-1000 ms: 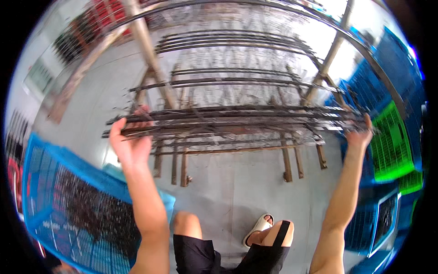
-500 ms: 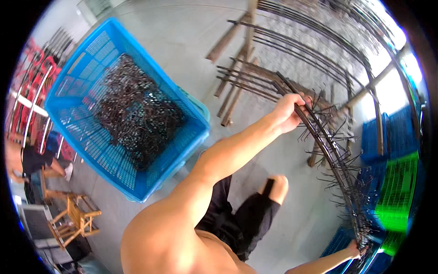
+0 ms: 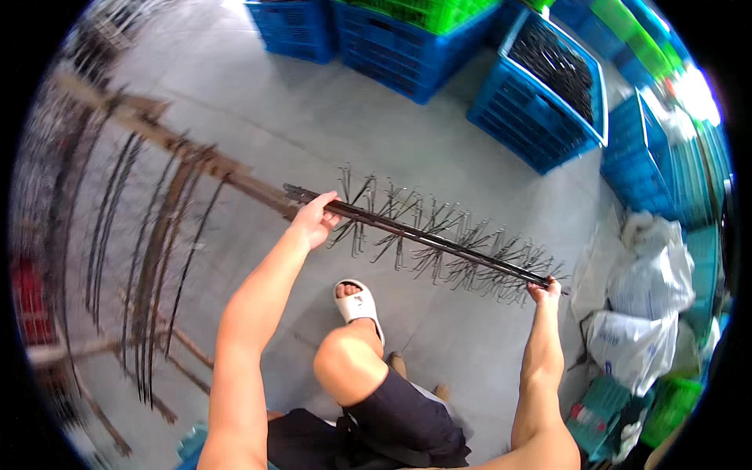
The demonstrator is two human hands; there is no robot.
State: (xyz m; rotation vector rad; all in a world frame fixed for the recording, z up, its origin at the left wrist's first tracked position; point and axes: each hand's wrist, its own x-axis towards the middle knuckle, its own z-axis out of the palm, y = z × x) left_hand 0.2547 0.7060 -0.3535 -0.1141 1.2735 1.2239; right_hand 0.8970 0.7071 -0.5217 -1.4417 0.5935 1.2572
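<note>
Both my hands carry a bundle of long dark rods [image 3: 439, 243] with many thin bent wire hooks sticking out along it. My left hand [image 3: 317, 221] is closed round the bundle near its left end, with a short length of rod poking out past it. At the right end my right hand [image 3: 546, 290] grips the rods, its fingers partly hidden behind them. The bundle slopes down to the right, held out in front of me above the grey floor. The hooks hang and jut out on both sides between my hands.
A rack with a wooden beam [image 3: 196, 153] and several dark rods [image 3: 153, 274] stands at left. Blue crates [image 3: 407, 59] line the far side; one blue crate [image 3: 521, 125] holds dark pieces. White sacks [image 3: 638, 337] lie at right. My sandalled foot [image 3: 360, 301] is below the bundle.
I have turned right, away from the blue basket of dark pieces. The rod bundle has come off beside the rack and now spans in front of me, still in both hands.
</note>
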